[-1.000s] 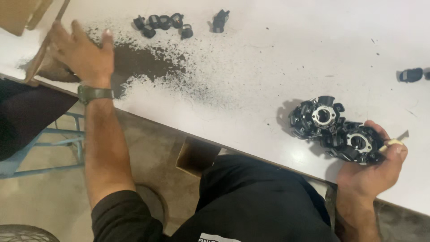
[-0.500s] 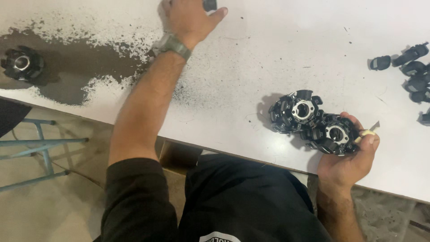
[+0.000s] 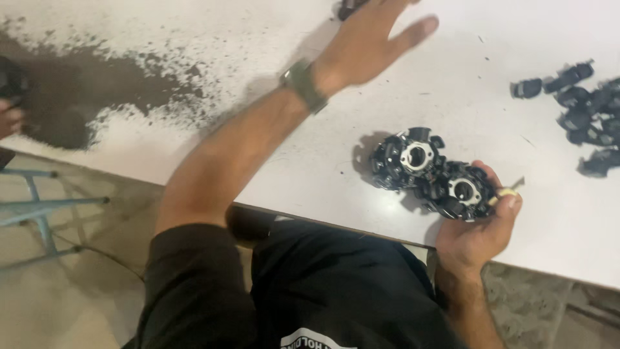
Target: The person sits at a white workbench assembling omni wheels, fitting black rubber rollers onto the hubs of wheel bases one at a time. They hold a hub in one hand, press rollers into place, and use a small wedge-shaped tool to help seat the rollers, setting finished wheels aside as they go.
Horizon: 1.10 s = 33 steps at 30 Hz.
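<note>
Black plastic ring assemblies point(image 3: 431, 173): two round ones with metal hubs, lying touching each other near the front edge of the white surface point(image 3: 310, 161).
Right hand point(image 3: 479, 227): from what I see its grip is curled around the nearer ring.
Left hand point(image 3: 371, 40): fingers spread, flat over the surface, nothing in it.
Small black clips point(image 3: 581, 116): loose pile far right.
Dark powder patch point(image 3: 84, 97): far left.

The left hand point(image 3: 371, 35) is smeared by motion, and its fingertips run off the top edge. A small black part point(image 3: 347, 8) beside it is cut by that edge too. At the table's point(image 3: 310, 155) left edge another person's fingers point(image 3: 9, 119) and a dark round piece point(image 3: 10, 77) are mostly out of view. The right hand point(image 3: 478, 232) hides the lower rim of the near black ring point(image 3: 460, 190)
</note>
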Tool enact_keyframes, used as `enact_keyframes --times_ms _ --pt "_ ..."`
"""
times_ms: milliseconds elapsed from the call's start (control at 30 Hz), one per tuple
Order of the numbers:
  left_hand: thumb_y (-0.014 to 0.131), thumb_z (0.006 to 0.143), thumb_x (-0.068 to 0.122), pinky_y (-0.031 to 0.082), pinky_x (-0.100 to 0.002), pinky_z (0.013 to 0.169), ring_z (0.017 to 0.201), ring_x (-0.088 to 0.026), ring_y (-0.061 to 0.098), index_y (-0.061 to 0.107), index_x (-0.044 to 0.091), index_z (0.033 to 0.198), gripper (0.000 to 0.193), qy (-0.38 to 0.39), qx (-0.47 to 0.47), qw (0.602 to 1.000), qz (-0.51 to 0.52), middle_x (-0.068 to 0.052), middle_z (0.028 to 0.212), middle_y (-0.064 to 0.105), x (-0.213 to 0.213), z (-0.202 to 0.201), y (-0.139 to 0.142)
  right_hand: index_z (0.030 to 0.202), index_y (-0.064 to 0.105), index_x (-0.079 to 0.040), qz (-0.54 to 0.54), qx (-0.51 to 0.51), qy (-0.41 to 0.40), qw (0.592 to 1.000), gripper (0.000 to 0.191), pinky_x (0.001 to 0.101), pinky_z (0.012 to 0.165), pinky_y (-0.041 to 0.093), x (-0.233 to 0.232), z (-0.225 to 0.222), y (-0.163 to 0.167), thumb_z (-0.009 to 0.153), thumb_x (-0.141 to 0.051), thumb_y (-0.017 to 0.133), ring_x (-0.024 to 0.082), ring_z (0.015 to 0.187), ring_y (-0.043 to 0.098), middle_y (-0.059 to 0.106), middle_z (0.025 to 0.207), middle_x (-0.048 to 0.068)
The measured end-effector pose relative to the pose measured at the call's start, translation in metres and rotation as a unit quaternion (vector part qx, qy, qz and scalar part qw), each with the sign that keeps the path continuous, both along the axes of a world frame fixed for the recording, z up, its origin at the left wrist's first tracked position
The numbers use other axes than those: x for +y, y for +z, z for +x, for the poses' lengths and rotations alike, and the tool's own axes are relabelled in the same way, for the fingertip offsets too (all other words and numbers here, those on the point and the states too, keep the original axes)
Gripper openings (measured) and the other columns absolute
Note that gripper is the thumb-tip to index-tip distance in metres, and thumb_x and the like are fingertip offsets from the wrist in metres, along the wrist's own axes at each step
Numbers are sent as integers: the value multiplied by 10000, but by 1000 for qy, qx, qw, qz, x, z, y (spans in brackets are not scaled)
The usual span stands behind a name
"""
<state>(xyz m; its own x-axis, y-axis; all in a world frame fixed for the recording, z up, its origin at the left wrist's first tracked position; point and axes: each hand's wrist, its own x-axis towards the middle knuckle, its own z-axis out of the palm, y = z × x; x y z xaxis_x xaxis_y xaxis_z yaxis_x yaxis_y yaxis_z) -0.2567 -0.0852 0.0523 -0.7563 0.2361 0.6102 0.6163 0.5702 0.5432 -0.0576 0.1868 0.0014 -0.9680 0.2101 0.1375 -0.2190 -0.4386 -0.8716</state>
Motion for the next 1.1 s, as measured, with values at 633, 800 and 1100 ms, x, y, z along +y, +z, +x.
enact_keyframes --times_ms 633,800,1100 --pt "812 678 288 310 -577 1193 1502 -440 275 377 150 1564 996 -155 -84 931 -321 -253 1631 267 -56 183 51 1142 513 -101 -111 -69 155 979 180 481 1280 303 -88 -16 -9 1134 -277 475 247 1424 449 593 1401 135" --pt "667 844 326 331 -531 1236 1536 -367 323 377 144 1575 807 -115 -187 901 -375 -167 1637 330 -41 168 41 1118 525 -127 -72 -53 156 984 141 531 1285 326 -53 -6 3 1157 -243 456 296 1390 537 626 1327 148" --pt "769 758 549 266 -635 1124 1474 -476 217 295 128 1566 1027 -30 -171 903 -393 -249 1594 223 -42 185 72 986 544 -115 448 198 346 800 65 603 1265 259 -51 34 36 1018 -139 595 335 1411 557 652 1324 143"
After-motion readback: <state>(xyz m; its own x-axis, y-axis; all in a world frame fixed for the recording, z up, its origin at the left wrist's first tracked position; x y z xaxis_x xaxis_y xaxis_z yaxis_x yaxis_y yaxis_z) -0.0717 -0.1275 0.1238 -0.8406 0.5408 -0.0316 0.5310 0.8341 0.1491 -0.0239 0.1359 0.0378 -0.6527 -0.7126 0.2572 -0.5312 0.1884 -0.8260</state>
